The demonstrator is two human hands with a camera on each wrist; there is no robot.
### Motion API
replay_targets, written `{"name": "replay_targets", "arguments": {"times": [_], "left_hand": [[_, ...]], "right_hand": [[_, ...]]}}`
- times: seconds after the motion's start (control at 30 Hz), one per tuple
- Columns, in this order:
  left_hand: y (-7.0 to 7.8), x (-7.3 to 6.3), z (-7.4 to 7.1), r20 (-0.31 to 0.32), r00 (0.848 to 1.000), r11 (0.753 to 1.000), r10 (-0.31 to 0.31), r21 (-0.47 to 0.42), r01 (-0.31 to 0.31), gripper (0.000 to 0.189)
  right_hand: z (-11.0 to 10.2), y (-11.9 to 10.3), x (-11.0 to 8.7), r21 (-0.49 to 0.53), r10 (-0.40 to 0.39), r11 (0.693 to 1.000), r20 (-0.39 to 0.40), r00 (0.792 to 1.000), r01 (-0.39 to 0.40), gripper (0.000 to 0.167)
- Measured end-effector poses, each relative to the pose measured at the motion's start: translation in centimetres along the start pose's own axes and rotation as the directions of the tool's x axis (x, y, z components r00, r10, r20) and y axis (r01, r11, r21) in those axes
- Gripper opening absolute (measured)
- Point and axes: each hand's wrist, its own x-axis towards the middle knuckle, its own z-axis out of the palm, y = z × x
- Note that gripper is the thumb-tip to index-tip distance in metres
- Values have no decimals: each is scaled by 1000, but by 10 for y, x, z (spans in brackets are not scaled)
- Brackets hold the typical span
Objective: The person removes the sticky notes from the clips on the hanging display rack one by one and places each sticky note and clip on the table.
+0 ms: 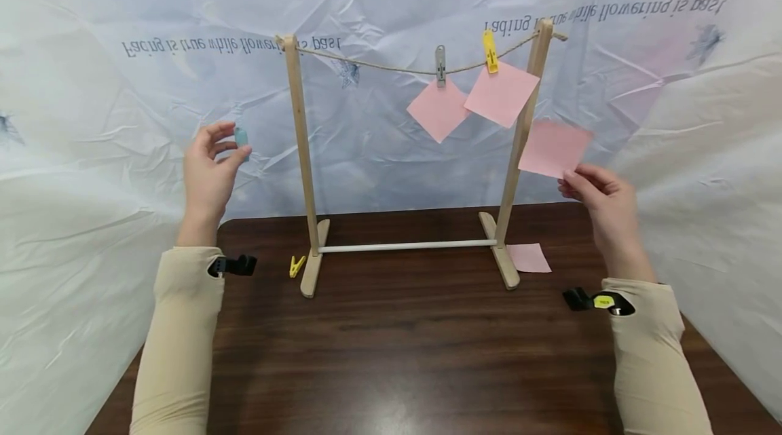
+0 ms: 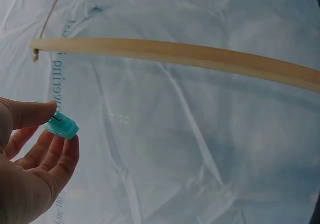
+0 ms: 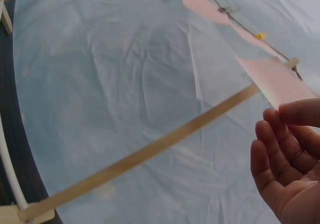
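My left hand (image 1: 210, 160) pinches a small teal clothespin (image 2: 62, 125) between thumb and fingertips, raised left of the wooden rack. Between the thumb and fingers of my right hand (image 1: 605, 211) is a square pink paper (image 1: 556, 148), held by its lower corner beside the rack's right post (image 1: 525, 123). Two more pink papers hang from the twine (image 1: 379, 66): one under a grey clothespin (image 1: 441, 67), the other under a yellow clothespin (image 1: 491, 53). Their edges overlap slightly in the head view.
On the dark wooden table (image 1: 391, 340), a yellow clothespin (image 1: 296, 266) lies near the left foot (image 1: 314, 265) of the rack. Another pink paper (image 1: 529, 258) lies by the right foot. A white bar (image 1: 409, 246) joins the posts low down. Behind stands a printed cloth backdrop (image 1: 391, 163).
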Motion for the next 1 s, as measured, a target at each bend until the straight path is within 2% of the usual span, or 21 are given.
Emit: {"name": "replay_targets", "arguments": {"times": [0.1, 0.2, 0.37, 0.53, 0.63, 0.77, 0.9, 0.97, 1.0], "left_hand": [[-14, -6, -2, 32, 999, 997, -23, 70, 21, 44], [-28, -11, -4, 63, 996, 990, -55, 133, 46, 46], [-49, -19, -12, 76, 990, 975, -116, 201, 98, 49], [-73, -30, -24, 122, 974, 947, -189, 285, 147, 54], [-88, -37, -29, 162, 960, 926, -229, 341, 163, 56], [-106, -47, -34, 196, 945, 907, -261, 385, 171, 55], [-116, -58, -34, 224, 930, 892, -290, 416, 178, 55], [-119, -61, -32, 235, 925, 883, -300, 436, 175, 55], [-122, -63, -32, 239, 922, 878, -304, 447, 173, 55]], "right_hand": [[-13, 1, -3, -37, 45, 998, -27, 999, -46, 8], [-25, 4, -6, -126, 85, 988, -50, 995, -91, 7], [-45, 8, -10, -184, 154, 969, -72, 985, -165, 6], [-69, 12, -16, -251, 220, 937, -121, 968, -244, 8], [-82, 15, -18, -329, 251, 899, -151, 956, -288, 8], [-98, 23, -20, -453, 280, 826, -187, 942, -336, 7], [-115, 34, -22, -486, 297, 795, -208, 932, -362, 6], [-122, 40, -23, -555, 308, 744, -209, 928, -372, 16], [-126, 43, -24, -602, 316, 705, -208, 926, -376, 25]]}}
